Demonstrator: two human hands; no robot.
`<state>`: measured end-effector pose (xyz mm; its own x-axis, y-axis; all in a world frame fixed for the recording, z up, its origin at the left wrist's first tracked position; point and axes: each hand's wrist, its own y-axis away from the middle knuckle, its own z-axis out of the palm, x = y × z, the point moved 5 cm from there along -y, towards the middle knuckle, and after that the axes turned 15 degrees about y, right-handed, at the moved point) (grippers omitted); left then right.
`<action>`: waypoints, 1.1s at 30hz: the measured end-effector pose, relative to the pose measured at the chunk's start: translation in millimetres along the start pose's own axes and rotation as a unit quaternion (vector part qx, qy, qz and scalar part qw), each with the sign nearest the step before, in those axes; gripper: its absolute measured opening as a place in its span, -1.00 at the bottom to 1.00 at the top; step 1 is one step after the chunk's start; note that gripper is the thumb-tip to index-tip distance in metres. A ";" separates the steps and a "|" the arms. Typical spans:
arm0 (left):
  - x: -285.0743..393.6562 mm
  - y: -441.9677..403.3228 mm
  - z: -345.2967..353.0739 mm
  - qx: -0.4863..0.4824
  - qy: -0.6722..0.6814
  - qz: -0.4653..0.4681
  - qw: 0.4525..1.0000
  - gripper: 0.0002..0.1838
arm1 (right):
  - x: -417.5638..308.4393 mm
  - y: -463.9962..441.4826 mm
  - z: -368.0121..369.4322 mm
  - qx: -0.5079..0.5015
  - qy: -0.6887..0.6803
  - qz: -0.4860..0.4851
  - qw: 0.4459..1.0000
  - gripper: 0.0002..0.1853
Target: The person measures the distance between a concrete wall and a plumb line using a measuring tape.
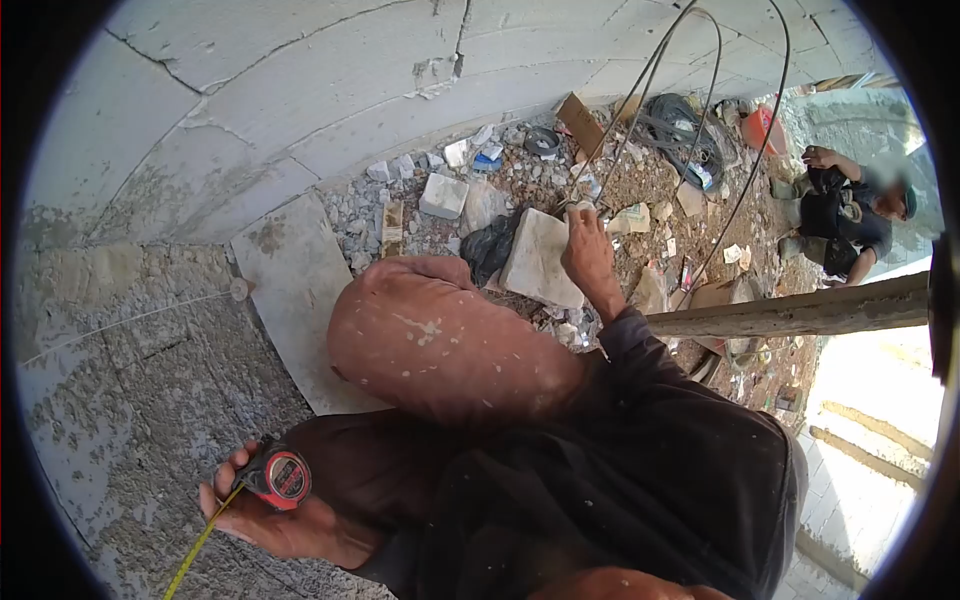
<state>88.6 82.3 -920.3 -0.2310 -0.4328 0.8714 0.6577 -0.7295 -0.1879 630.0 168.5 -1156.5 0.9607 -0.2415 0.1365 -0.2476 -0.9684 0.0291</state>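
My left hand (285,515) is closed around a red and black tape measure (288,478). Its yellow blade (195,555) is drawn out and runs down past the lower left edge of the view. Beyond my bent knee, my right hand (588,248) reaches out with its fingers curled together beside a pale block (543,262). Thin black cables (640,85) come down to the fingertips of that hand. Whatever lies between those fingers is small and partly hidden. A black plastic bag (490,247) lies beside the block.
Rubble and litter lie along a curved block wall (330,90). A flat board (300,290) lies beside my leg. A beam (800,310) crosses at right. Farther off, a person (845,215) sits near a red bucket (763,130). A coil of dark hose (680,135) rests by the wall.
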 end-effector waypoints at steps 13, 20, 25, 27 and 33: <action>10.4 -1.4 -26.1 0.021 0.030 0.055 0.998 -0.49 | 78.0 8.6 71.4 0.086 0.109 -0.079 0.987 -0.53; 1.1 1.6 -29.5 0.024 0.038 0.044 0.998 -0.52 | -26.6 -46.6 -0.3 0.115 -0.101 -0.243 0.958 -0.64; 1.4 1.7 -33.2 0.028 0.024 0.038 0.999 -0.52 | -188.7 -61.0 -48.5 -0.068 -0.359 -0.294 0.884 -0.54; 4.9 1.0 -34.9 0.036 0.020 0.046 0.998 -0.52 | -249.7 -67.8 -64.1 -0.094 -0.359 -0.311 0.875 -0.50; 16.3 5.4 -42.0 0.090 0.039 0.051 0.994 -0.53 | -344.2 -106.8 -11.6 -0.044 -0.146 -0.365 0.919 -0.69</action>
<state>58.2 49.0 -926.1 -0.2077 -0.5445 0.8126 0.7960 -0.5769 -0.1831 324.3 355.8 -1195.1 0.8647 0.4509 -0.2213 0.4783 -0.8737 0.0888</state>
